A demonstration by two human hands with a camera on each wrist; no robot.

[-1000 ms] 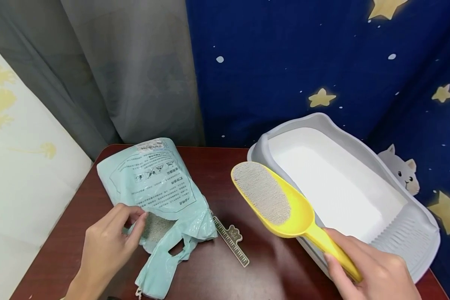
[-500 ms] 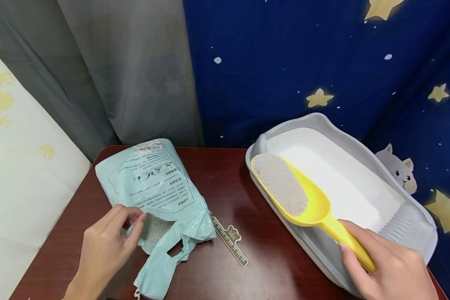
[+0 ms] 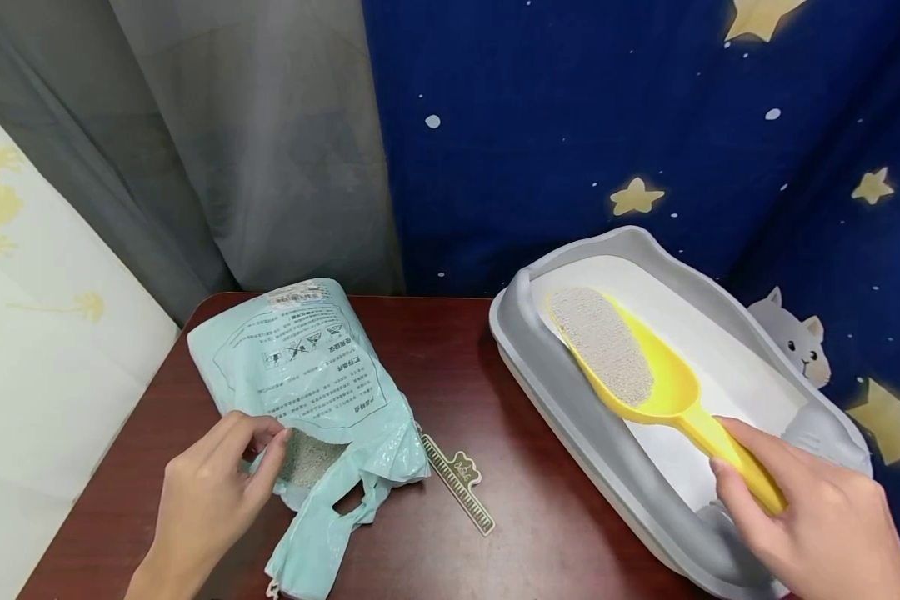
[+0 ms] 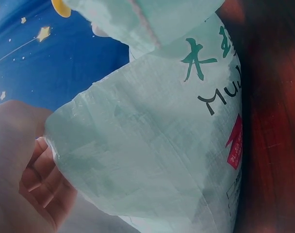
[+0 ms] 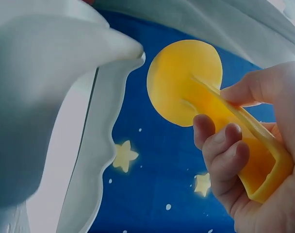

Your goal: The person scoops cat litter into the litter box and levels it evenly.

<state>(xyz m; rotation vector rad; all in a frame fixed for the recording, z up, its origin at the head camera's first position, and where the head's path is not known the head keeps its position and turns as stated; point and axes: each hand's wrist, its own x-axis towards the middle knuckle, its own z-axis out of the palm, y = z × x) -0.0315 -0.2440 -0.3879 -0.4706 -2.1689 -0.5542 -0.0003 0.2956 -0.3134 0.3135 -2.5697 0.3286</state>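
While the right hand (image 3: 825, 508) wraps its fingers round the handle, the yellow scoop (image 3: 675, 392) hangs over the grey-rimmed, white-floored tray (image 3: 562, 408), its long, smooth bowl heaped with fine beige-grey granules (image 3: 607, 350) that leave yellow plastic bare near the handle. Across the table, the left hand (image 3: 210, 492) pinches the torn edge of a crinkled, pale-teal bag (image 3: 322, 383), where similar granules show in the opening. From where I stand its print is upside down; I can make out the headings 使用建议, 贮存条件 and 产品特点 beside small pictograms. Its other face carries a green 木, dark letters starting "Mu" and a red label too small to read. Just beside the bag lies a flat clip (image 3: 461, 483) patterned like piano keys. The tabletop (image 3: 442, 350) is glossy reddish-brown, backed by a grey curtain (image 3: 285, 142) and a navy one (image 3: 480, 167) printed with stars and a grey cat (image 3: 791, 333).
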